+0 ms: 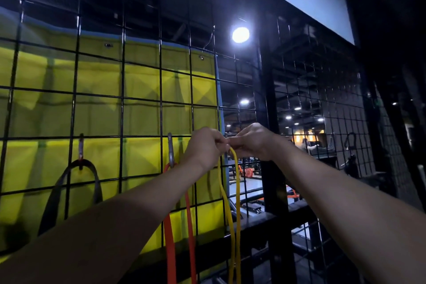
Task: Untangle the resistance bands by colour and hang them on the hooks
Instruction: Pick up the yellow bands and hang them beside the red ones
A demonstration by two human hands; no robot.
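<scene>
A yellow resistance band hangs down in a long loop from between my two hands. My left hand and my right hand meet at the band's top, both pinching it against the black wire grid. Whatever is under my fingers there is hidden. Left of it, an orange band hangs from a metal hook. Further left, a black band hangs from another hook.
A yellow tarp covers the back of the grid. A thick black post stands just right of my hands, with a second grid panel beyond it carrying a hook. A bright lamp glares above.
</scene>
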